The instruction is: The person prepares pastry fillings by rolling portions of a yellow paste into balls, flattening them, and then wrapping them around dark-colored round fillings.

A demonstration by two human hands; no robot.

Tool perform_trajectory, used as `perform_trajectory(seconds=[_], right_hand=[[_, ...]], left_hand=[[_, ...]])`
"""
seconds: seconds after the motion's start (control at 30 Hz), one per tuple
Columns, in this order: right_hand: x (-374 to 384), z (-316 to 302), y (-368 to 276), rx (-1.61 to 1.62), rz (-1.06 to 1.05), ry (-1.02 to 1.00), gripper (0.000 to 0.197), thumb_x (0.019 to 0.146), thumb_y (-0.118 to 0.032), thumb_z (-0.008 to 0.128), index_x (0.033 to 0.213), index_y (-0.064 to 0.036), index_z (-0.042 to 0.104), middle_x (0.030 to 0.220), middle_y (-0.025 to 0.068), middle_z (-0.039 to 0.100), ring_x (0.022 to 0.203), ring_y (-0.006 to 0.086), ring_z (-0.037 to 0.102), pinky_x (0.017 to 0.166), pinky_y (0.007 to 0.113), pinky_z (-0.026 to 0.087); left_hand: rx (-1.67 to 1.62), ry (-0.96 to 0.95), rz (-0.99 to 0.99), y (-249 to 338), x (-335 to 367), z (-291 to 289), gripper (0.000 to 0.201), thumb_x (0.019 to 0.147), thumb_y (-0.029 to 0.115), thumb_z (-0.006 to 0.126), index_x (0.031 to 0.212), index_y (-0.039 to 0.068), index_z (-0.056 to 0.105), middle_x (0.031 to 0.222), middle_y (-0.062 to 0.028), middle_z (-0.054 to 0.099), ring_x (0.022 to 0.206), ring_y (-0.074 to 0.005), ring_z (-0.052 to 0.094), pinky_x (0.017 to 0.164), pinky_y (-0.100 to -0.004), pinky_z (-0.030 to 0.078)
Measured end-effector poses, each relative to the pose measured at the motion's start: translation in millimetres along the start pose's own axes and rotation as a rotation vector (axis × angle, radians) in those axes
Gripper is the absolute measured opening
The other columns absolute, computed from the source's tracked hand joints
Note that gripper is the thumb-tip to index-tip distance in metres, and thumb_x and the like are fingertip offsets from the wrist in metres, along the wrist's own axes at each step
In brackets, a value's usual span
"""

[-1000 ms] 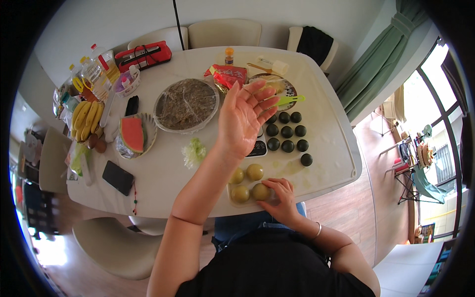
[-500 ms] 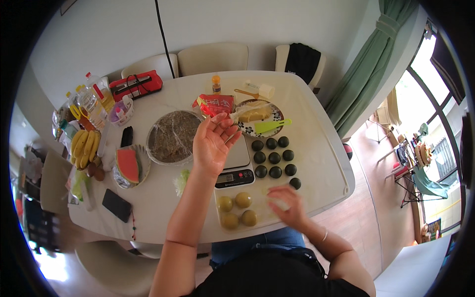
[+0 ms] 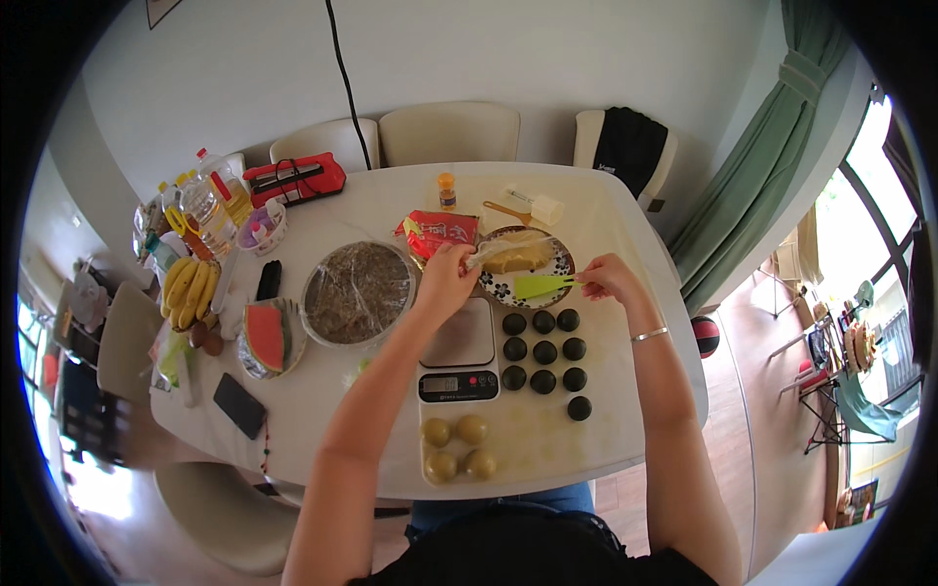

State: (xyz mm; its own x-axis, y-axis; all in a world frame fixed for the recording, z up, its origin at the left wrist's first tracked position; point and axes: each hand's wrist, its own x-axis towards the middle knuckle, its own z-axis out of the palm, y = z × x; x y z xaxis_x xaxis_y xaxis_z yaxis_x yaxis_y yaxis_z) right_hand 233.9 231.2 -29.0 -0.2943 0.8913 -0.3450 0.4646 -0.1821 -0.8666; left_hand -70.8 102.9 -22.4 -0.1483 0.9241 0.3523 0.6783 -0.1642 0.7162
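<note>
My left hand [image 3: 449, 280] pinches clear plastic wrap [image 3: 495, 250] at the left edge of a patterned plate [image 3: 564, 262]. Under the wrap lies a lump of yellow dough [image 3: 524, 258]. On the plate's right side, my right hand [image 3: 611, 279] has its fingers closed on the handle of a lime-green scraper [image 3: 537, 285], whose blade rests over the plate's near rim. Below my left hand stands a kitchen scale [image 3: 458, 387] with nothing on its pan. Several dark round balls [image 3: 544, 351] sit in rows to its right, and several yellow-brown balls [image 3: 440, 467] sit in front of it.
A wrapped bowl of dark filling [image 3: 359, 293] stands left of the scale, with a red packet [image 3: 440, 232] behind. Further left are watermelon [image 3: 265, 334], bananas [image 3: 191, 292], a phone [image 3: 239, 405] and oil bottles [image 3: 207, 215]. A small orange-capped bottle [image 3: 447, 192] stands at the back.
My left hand has turned from open, palm up, to pinching the plastic wrap. My right hand has moved away from the front of the table and taken hold of the scraper.
</note>
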Motion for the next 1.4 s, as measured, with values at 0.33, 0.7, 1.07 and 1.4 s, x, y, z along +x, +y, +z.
perform_trajectory(seconds=[0.33, 0.7, 1.07, 1.4], right_hand=[[-7, 55, -76, -0.008, -0.532, 0.017, 0.015, 0.084, -0.007, 0.07, 0.08, 0.0021, 0.06, 0.069, 0.0069, 0.064, 0.055, 0.0135, 0.065, 0.046, 0.025, 0.052], [-2, 100, -73, -0.061, -0.684, -0.114, 0.022, 0.093, -0.014, 0.06, 0.08, 0.0032, 0.054, 0.066, 0.0083, 0.063, 0.051, 0.016, 0.065, 0.044, 0.026, 0.05], [0, 100, -74, 0.094, -0.578, -0.01, 0.024, 0.097, -0.02, 0.055, 0.088, 0.002, 0.055, 0.064, 0.0098, 0.062, 0.057, 0.0202, 0.07, 0.048, 0.028, 0.055], [-5, 118, -78, 0.03, -0.566, -0.082, 0.023, 0.098, -0.017, 0.054, 0.085, 0.0026, 0.054, 0.067, 0.0093, 0.064, 0.058, 0.0198, 0.07, 0.048, 0.027, 0.055]], left_hand=[[0.653, -0.382, -0.252, 6, 65, 17, 0.036, 0.072, 0.029, 0.081, 0.1, 0.009, 0.07, 0.096, -0.0082, 0.071, 0.096, -0.026, 0.066, 0.079, -0.0405, 0.053], [0.279, -0.184, 0.031, -46, 69, 11, 0.017, 0.085, 0.013, 0.068, 0.083, -0.002, 0.059, 0.074, -0.0118, 0.065, 0.064, -0.0226, 0.067, 0.057, -0.0366, 0.054], [-0.027, -0.345, -0.206, -29, 67, 10, 0.03, 0.081, 0.016, 0.074, 0.1, -0.002, 0.059, 0.074, -0.0098, 0.065, 0.063, -0.0209, 0.069, 0.051, -0.032, 0.055], [0.378, -0.146, 0.149, -61, 71, 16, 0.018, 0.075, 0.009, 0.066, 0.086, -0.004, 0.06, 0.08, -0.0229, 0.064, 0.078, -0.0385, 0.064, 0.071, -0.0433, 0.052]])
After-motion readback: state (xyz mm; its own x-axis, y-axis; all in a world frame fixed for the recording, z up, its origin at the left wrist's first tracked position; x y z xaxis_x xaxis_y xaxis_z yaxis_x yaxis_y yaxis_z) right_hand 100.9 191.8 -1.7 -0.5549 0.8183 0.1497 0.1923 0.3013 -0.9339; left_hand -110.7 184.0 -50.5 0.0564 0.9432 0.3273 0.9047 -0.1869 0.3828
